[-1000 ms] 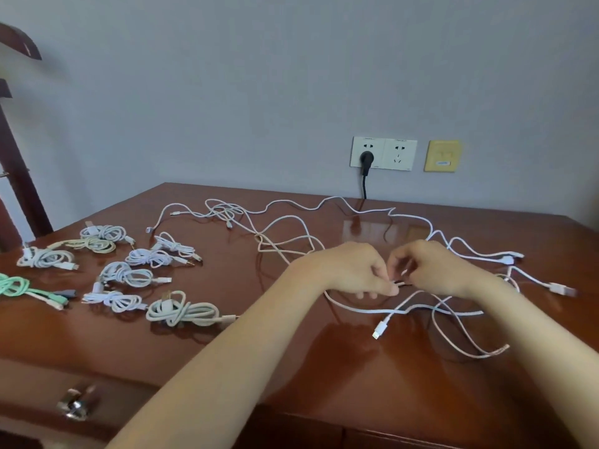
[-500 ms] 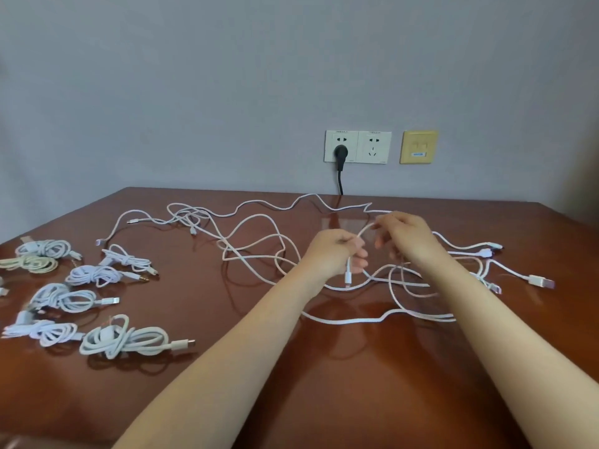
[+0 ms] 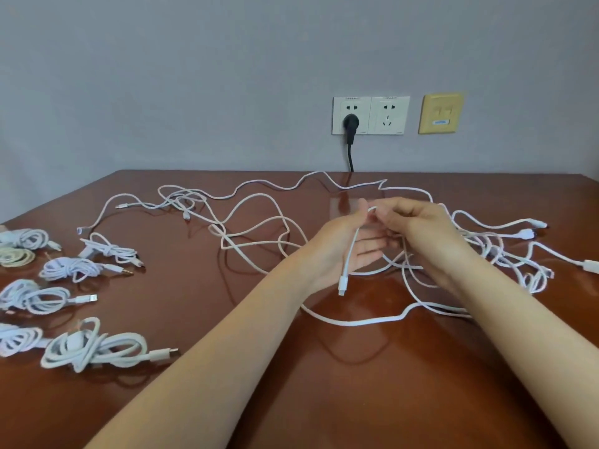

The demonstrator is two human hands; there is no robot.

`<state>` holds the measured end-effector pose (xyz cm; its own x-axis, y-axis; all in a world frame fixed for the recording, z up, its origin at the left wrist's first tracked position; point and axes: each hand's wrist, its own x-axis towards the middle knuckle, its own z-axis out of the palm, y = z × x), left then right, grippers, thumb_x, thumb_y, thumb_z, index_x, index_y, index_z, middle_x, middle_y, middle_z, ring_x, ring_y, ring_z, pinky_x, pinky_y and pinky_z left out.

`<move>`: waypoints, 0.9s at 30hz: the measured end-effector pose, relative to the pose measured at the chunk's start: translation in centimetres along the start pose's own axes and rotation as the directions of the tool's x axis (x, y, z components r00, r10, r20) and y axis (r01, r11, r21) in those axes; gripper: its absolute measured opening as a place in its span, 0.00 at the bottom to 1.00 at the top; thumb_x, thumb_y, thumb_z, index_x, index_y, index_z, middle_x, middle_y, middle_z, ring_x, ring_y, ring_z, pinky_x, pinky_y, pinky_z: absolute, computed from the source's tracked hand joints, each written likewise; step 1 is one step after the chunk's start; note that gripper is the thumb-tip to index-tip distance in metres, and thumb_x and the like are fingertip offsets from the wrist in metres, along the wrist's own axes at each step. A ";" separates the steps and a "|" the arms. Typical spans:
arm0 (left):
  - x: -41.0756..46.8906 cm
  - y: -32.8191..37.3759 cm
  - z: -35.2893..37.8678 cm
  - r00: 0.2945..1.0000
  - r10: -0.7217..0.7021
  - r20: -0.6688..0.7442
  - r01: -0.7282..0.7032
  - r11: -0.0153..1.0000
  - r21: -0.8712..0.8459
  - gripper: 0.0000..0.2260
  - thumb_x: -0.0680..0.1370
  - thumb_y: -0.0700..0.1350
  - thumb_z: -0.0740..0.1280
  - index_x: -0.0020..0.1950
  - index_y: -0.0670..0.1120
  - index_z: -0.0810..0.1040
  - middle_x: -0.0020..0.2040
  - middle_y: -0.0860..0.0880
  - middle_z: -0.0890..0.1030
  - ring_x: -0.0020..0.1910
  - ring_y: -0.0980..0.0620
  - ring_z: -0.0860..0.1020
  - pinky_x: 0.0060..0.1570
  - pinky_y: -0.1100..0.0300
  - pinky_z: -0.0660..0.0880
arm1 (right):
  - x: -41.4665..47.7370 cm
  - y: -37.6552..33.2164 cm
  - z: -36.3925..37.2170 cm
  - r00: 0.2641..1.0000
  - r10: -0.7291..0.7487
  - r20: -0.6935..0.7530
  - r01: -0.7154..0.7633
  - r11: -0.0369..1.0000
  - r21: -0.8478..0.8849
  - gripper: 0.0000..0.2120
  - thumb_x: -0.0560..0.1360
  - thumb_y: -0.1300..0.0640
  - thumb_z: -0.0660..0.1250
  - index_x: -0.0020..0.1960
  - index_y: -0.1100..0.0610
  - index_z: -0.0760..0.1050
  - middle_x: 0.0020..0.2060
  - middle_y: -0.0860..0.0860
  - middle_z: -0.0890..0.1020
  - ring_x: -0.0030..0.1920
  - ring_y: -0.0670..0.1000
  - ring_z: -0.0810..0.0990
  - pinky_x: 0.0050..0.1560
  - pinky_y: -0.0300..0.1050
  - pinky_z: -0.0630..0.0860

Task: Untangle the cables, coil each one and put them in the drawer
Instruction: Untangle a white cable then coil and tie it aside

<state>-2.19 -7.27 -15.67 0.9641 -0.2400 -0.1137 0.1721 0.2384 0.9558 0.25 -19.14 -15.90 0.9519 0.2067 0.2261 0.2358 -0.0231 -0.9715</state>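
Left hand (image 3: 351, 222): raised above the table (image 3: 291, 400), palm turned toward the right hand (image 3: 419, 230), fingers loosely extended, thumb and forefinger pinching a white cable (image 3: 350, 252) at the top of a short bend. Right hand: fingers curled, fingertips gripping the same cable just beside the left thumb. Note the free end hanging down across the left palm and ending in a connector (image 3: 342, 286) clear of the table surface. Follow the remainder down into the loose tangle (image 3: 259, 222) spread over the middle and right of the table; exact path through the crossings not traceable. Locate the coiled cables (image 3: 94, 348) grouped along the left side, well apart from the tangle. Drawer not in view. Treat the cable as light, thin and fully limp: no shape kept without support, loops likely to sag once released. Expect a smooth jacket, apt to slide through a slack pinch and to snag where strands cross. Take hold on the jacket just behind the connector, not on the connector tip; avoid sharp bends at that joint, probably the weakest place. Feed the free end through each crossing by hand rather than pulling hard, since pulling probably tightens knots. For coiling, anchor the end in one hand and lay even loops with the other.
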 end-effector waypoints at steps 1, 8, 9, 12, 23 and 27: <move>0.0 -0.4 0.1 1.000 -0.001 0.004 0.001 1.000 0.031 0.23 0.82 0.54 0.49 0.65 0.39 0.70 0.64 0.39 0.74 0.63 0.45 0.73 0.62 0.57 0.67 | -0.1 0.0 0.1 1.000 -0.001 -0.014 0.002 1.000 0.028 0.10 0.76 0.65 0.63 0.43 0.55 0.80 0.33 0.47 0.83 0.33 0.41 0.80 0.33 0.31 0.74; 0.1 -1.5 1.2 0.999 0.041 0.025 -0.042 0.999 0.015 0.18 0.83 0.52 0.46 0.49 0.47 0.73 0.45 0.48 0.76 0.52 0.50 0.76 0.67 0.54 0.66 | 0.2 0.0 0.3 0.969 0.098 -0.228 -0.053 0.979 0.196 0.13 0.76 0.73 0.56 0.42 0.56 0.65 0.32 0.53 0.71 0.27 0.46 0.69 0.26 0.35 0.67; 0.1 -1.4 1.0 0.998 0.061 0.022 -0.060 0.998 -0.029 0.18 0.83 0.52 0.46 0.53 0.46 0.74 0.46 0.49 0.76 0.50 0.53 0.76 0.67 0.54 0.65 | 0.2 0.0 0.2 0.970 0.090 -0.225 -0.050 0.983 0.178 0.14 0.76 0.74 0.54 0.42 0.55 0.65 0.32 0.53 0.71 0.28 0.47 0.68 0.28 0.37 0.68; 0.1 -0.9 0.5 0.997 0.073 -0.035 -0.077 0.987 -0.143 0.22 0.83 0.50 0.46 0.67 0.38 0.69 0.51 0.46 0.77 0.49 0.52 0.76 0.64 0.56 0.66 | 0.0 -0.1 0.5 0.982 0.015 -0.189 -0.010 1.000 0.027 0.14 0.76 0.73 0.57 0.42 0.53 0.64 0.37 0.53 0.72 0.30 0.48 0.72 0.30 0.36 0.72; 0.4 0.4 -1.9 0.965 0.169 -0.202 -0.229 0.916 -0.328 0.16 0.83 0.51 0.48 0.44 0.43 0.66 0.27 0.47 0.80 0.26 0.52 0.80 0.30 0.60 0.79 | -1.8 -0.2 1.7 0.980 -0.185 0.072 0.185 0.717 -0.672 0.15 0.72 0.55 0.67 0.50 0.47 0.62 0.38 0.48 0.78 0.26 0.46 0.74 0.39 0.47 0.74; 1.0 0.7 -2.9 0.942 0.116 -0.315 -0.231 0.904 -0.359 0.17 0.83 0.53 0.49 0.40 0.45 0.64 0.23 0.50 0.70 0.17 0.55 0.67 0.20 0.68 0.68 | -2.4 -0.5 1.7 0.965 -0.144 0.218 0.261 0.488 -0.833 0.08 0.72 0.49 0.67 0.45 0.45 0.68 0.25 0.46 0.71 0.30 0.46 0.70 0.31 0.38 0.63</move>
<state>-0.55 -4.60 -15.88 0.9919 0.0978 -0.0816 0.0053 0.6087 0.7934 -2.46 -18.00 -16.10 0.8424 0.4162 0.3424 0.5263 -0.7718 -0.3568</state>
